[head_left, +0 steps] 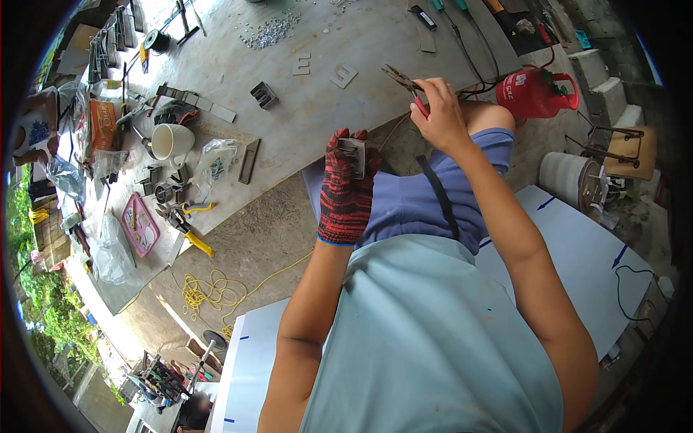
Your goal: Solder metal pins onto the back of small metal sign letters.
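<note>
My left hand (347, 195), in a red and black knit glove, is closed around a small bent sheet-metal piece (354, 159) near the table's front edge. Long-nose pliers (398, 76) with red handles are gripped in my bare right hand (441, 114), their jaws pointing left over the table and apart from the metal piece. Beyond my hands lie a flat E-shaped metal cutout (301, 64) and a flat U-shaped one (343, 76). A standing folded metal shape (264, 95) sits left of them.
A red gas cylinder (534, 94) stands at the right beside my knee. On the table's left are a white mug (172, 142), yellow-handled snips (193, 239), a pink tray (139, 225) and plastic bags. Small metal bits (270, 31) lie farther back. A yellow cord (209, 292) coils on the floor.
</note>
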Demonstrator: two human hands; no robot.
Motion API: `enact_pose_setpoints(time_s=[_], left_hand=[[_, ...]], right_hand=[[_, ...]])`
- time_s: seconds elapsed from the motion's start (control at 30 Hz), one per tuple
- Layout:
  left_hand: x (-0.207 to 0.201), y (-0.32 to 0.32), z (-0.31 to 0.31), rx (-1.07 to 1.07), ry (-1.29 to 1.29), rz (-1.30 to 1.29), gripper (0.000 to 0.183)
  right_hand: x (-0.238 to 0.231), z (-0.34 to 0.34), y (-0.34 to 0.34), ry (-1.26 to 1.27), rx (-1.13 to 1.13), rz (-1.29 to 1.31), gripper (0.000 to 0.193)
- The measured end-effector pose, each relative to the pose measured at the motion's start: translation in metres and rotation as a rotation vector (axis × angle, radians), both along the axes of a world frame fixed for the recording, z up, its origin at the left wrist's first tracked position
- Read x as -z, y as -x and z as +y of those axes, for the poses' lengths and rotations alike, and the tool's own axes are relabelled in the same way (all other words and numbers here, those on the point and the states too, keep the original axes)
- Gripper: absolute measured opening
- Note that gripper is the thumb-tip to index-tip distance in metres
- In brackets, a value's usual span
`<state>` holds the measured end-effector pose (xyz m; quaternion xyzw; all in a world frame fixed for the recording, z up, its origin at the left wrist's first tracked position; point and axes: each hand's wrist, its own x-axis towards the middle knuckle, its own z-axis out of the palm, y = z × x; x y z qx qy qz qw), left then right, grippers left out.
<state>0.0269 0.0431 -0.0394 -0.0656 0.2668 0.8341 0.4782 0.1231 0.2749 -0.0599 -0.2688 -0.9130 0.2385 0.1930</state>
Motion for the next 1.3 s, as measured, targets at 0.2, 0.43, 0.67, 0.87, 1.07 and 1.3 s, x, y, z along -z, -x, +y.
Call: enact_pose_setpoints(time_s=[0.2, 0.43, 0.67, 0.87, 1.07, 1.3], left_hand=[[0.006, 0.009, 0.007, -0.095, 0.021, 0.123, 0.061], [-0.002, 0.013, 0.014, -0.149, 0.022, 0.145, 0.066], [-0.033, 0.002, 0.029, -0.146, 0.146, 0.297, 0.079], [-0.042, -0.006, 0.026, -0.034, 0.114, 0.512, 0.085], [-0.062, 0.003, 0.009, 0.049, 0.039, 0.681, 0.089], [-0.056, 0.021, -0.007, 0.176, 0.163, 0.969, 0.088]], right_hand=[[0.043, 0.012, 0.05, -0.124, -0.099, -0.052, 0.048], [0.01, -0.004, 0.055, 0.069, -0.098, 0.103, 0.056], [-0.099, -0.084, 0.013, 0.363, -0.265, 0.267, 0.072], [-0.105, -0.079, 0.007, 0.229, -0.28, 0.325, 0.071], [-0.115, -0.074, -0.005, 0.234, -0.289, 0.318, 0.066], [-0.117, -0.072, -0.008, 0.242, -0.329, 0.321, 0.068]])
